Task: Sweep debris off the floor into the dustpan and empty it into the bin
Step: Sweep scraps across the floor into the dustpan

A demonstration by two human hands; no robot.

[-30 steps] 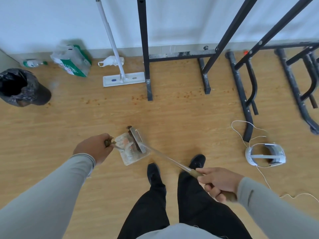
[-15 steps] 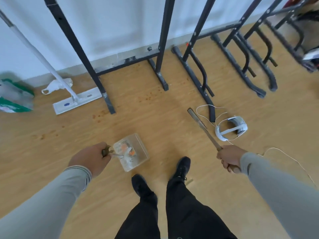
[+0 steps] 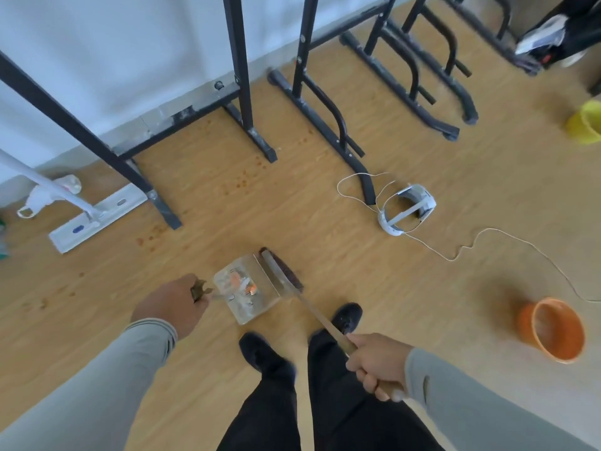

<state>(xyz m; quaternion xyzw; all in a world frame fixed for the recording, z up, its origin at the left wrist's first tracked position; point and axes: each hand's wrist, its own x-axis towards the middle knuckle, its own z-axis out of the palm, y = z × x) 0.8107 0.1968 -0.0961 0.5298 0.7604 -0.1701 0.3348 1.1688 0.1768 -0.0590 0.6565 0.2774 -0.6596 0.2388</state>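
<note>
Clear plastic identifies the dustpan (image 3: 247, 289), which I take as the landmark; it sits on the wooden floor (image 3: 325, 222) just ahead of my shoes and carries orange and pale debris (image 3: 242, 284) inside. Half a second ago the broom (image 3: 282, 271) was lifted well to the right of the dustpan; its head now lies against the dustpan's right edge, at the open mouth. I judge that another sweep into the pan is under way, so emptying is not yet due. My left hand (image 3: 172, 305), left of the dustpan, has its fingers curled round the pan's handle, forearm reaching forward. My right hand (image 3: 379, 362), behind and right of the dustpan, is fisted round the broom's shaft, which slants up toward me. Brownish specks remain on the floor beyond the dustpan. No bin is identifiable with certainty.
</note>
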